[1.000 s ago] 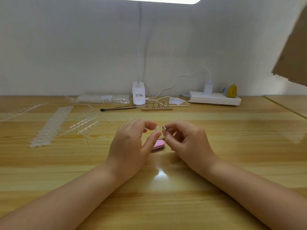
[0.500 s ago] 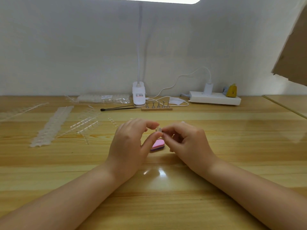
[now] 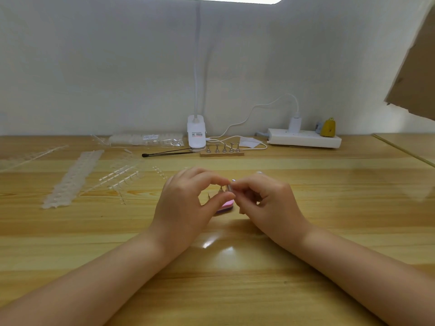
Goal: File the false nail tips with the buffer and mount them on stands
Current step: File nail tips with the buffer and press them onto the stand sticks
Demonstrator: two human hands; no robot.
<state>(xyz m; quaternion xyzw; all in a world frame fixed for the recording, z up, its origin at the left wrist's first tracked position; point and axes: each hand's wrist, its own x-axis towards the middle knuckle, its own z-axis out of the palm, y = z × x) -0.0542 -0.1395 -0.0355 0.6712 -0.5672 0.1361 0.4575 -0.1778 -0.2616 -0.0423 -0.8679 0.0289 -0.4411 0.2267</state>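
My left hand (image 3: pixel 188 205) and my right hand (image 3: pixel 266 203) meet fingertip to fingertip over the middle of the table. The left thumb and forefinger pinch a small clear nail tip (image 3: pixel 226 186). The right fingers pinch a small metal stand (image 3: pixel 233 183), pressed against the tip. The pink buffer (image 3: pixel 226 206) lies on the table just under the fingers, mostly hidden by the left thumb. Two small stands (image 3: pixel 215 193) show through the gap behind the left hand. A wooden base with several metal stands (image 3: pixel 222 151) sits farther back.
Clear strips of nail tips (image 3: pixel 73 178) and empty sprues (image 3: pixel 122 176) lie at the left. A bag of tips (image 3: pixel 146 138), a white lamp clamp (image 3: pixel 196 134), a black stick (image 3: pixel 167 153) and a white power strip (image 3: pixel 304 140) line the back wall.
The two hands have closed together: the stand in the right hand, a little apart from the nail tip a second ago, now touches it. Both hands stayed in place over the buffer.
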